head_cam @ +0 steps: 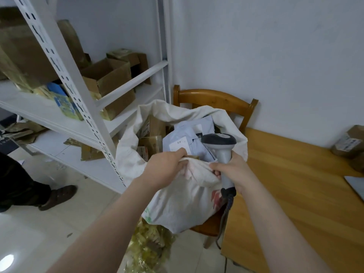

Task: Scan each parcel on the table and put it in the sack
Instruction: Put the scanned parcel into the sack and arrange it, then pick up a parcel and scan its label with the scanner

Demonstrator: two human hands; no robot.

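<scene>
Mostly the sack [177,205] hides its parcels [189,138]; left hand [167,168] clutches its rim; right hand [235,172] grips the scanner [221,146]; box [349,142] on the table [285,184] is cropped.

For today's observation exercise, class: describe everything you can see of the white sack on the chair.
The sack is white, woven-looking cloth, creased and smudged, with faint red and green print on its side. It stands on the wooden chair, mouth wide open, holding brown cardboard parcels and pale blue mailers. The left hand grips its bunched near rim; the right hand, holding a grey scanner, touches that rim too.
</scene>
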